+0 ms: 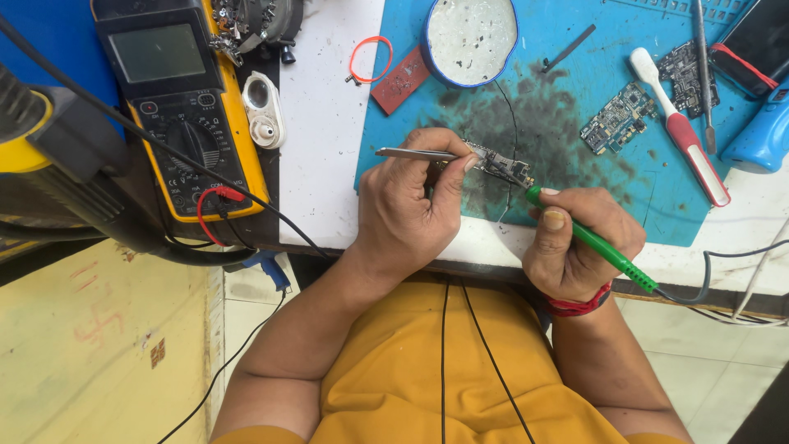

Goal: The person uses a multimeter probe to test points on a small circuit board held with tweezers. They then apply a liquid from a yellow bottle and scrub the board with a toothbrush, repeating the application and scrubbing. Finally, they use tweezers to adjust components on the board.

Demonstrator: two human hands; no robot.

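Observation:
My left hand (411, 210) grips metal tweezers (411, 154) whose tips reach a small circuit board (503, 164) lying on the blue work mat (625, 197). My right hand (579, 242) is closed around a green-handled soldering iron (604, 251); its tip points up-left and touches the same board. Both hands rest at the near edge of the mat, close together, with the board between them. A cable runs from the iron's handle off to the right.
A yellow multimeter (185, 107) with red and black leads lies at the left. On the mat are two other circuit boards (616, 119), a red-and-white toothbrush (682, 127), a round tin (470, 37), a screwdriver (703, 74) and a blue tool (760, 136). A red rubber band (371, 59) lies on the white table.

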